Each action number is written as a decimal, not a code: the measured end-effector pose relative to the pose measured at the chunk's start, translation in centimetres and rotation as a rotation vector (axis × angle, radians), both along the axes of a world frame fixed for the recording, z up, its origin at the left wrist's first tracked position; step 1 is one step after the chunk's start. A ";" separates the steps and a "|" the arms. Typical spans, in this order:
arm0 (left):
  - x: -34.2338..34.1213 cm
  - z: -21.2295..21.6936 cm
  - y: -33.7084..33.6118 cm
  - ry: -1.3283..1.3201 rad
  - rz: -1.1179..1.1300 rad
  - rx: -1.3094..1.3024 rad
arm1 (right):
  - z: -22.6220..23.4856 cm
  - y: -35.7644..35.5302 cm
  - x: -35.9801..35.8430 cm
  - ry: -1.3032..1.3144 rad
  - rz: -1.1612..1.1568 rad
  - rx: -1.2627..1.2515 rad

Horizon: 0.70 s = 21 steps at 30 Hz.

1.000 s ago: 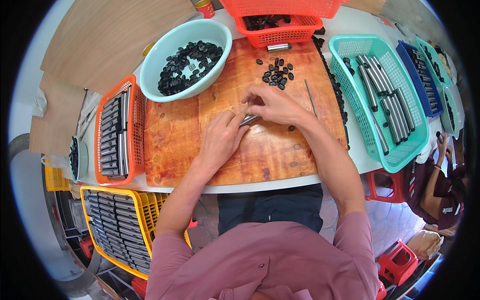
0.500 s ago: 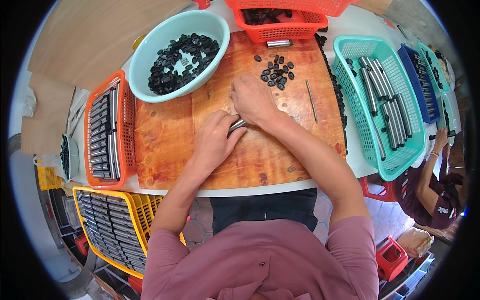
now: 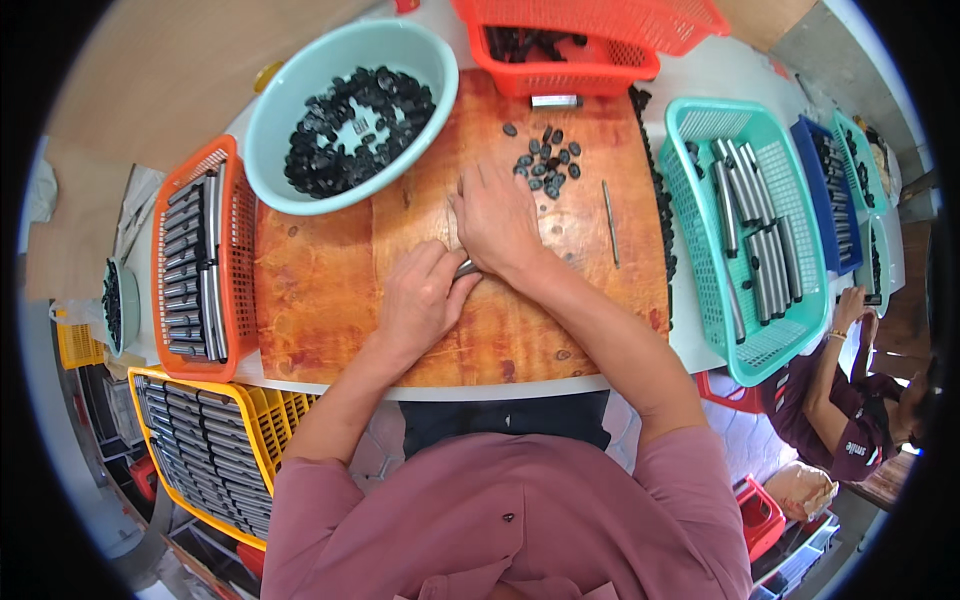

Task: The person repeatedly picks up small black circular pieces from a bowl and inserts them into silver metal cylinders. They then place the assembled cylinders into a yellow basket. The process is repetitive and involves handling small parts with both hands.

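My left hand [image 3: 416,297] lies over the wooden board [image 3: 320,335], thumb and fingers closed around a short metal tube [image 3: 466,268]. Only a small grey length of that tube shows; its far end runs beneath my right wrist. My right hand [image 3: 497,222] rests just beyond, knuckles up, fingers bent down toward the board. Its fingertips are hidden, so what they grip cannot be made out. Past it, to the right, several small black oval caps [image 3: 547,160] lie loose in a cluster. A thin metal rod [image 3: 611,225] sits on the board further right.
A pale-blue bowl [image 3: 262,160] of black caps stands at the back left. Tubes fill an orange basket [image 3: 243,300], a yellow crate [image 3: 262,425] and a green basket [image 3: 690,290]. Red baskets [image 3: 560,82] and another tube [image 3: 556,101] are at the back. A co-worker [image 3: 835,400] sits at right.
The view has shifted slightly, so the surroundings sit a little lower and further left. Both my hands keep nearly the same pose around the tube. The co-worker's arms have moved.
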<state>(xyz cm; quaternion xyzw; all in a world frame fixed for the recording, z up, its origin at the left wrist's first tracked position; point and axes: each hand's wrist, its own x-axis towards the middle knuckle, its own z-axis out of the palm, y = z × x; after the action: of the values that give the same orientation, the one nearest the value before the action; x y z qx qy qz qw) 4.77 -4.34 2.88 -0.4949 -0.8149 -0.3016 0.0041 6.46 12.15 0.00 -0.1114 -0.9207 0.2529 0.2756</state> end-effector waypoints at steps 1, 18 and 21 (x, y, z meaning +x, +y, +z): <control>0.1 0.2 0.0 0.024 -0.010 0.007 | 0.1 0.1 0.1 -0.039 0.002 -0.003; 0.1 -0.6 0.1 0.099 -0.034 0.041 | 0.0 -0.2 0.7 -0.054 -0.062 0.005; 0.5 -0.8 0.1 0.144 -0.037 0.039 | -1.3 -0.8 1.4 -0.098 -0.090 0.004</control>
<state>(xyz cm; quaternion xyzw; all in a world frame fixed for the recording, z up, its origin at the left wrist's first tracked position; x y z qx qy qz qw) 5.26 -4.20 2.06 -0.5301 -0.7972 -0.2812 0.0667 7.87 11.38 -1.27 -0.1644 -0.9277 0.2325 0.2415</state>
